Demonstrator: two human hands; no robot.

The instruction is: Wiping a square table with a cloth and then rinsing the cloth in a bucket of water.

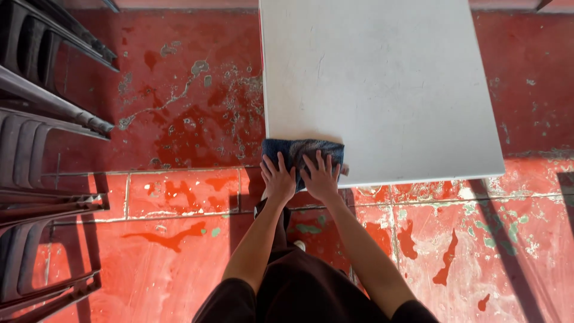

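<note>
A dark blue-grey cloth lies on the near left corner of a white square table. My left hand presses flat on the cloth's left part, fingers spread. My right hand presses flat on it beside the left hand, fingers also spread. Both forearms reach forward from my dark clothing at the bottom of the view. The cloth's near edge hangs slightly over the table's front edge.
The floor is worn red paint with grey-green patches. Stacked dark plastic chairs stand along the left side. A dark shadow band crosses the floor at the right. My shoe shows below the table's edge.
</note>
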